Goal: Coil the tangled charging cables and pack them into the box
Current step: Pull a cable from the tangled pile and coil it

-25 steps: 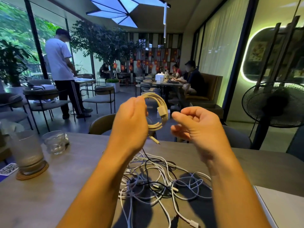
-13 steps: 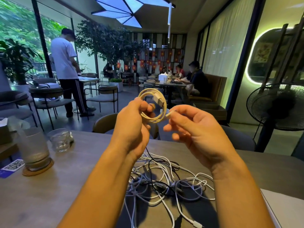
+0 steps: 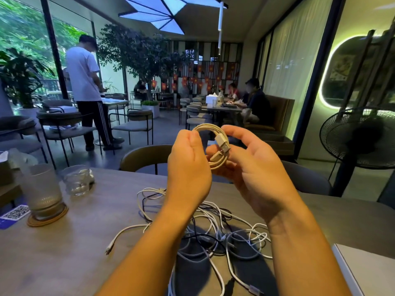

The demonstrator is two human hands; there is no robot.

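A cream-coloured charging cable (image 3: 215, 133) is wound into a small round coil and held up above the table. My left hand (image 3: 189, 167) grips the coil's left side. My right hand (image 3: 250, 174) curls round its right side, fingers behind the loops, with the USB plug (image 3: 223, 144) lying across them. Below my wrists a tangle of white and black cables (image 3: 213, 233) sprawls on the table (image 3: 85, 242). A flat pale box corner (image 3: 367, 272) shows at the lower right edge.
A tall glass on a round coaster (image 3: 43, 193) and a small glass (image 3: 78, 180) stand at the table's left, with a QR card (image 3: 15, 213) beside them. A chair back (image 3: 147, 155) faces the far edge. A standing fan (image 3: 361, 137) is at the right.
My right hand has moved in from beside the coil and now holds its right side. The loose plug end has been brought onto the coil. Both hands sit slightly lower.
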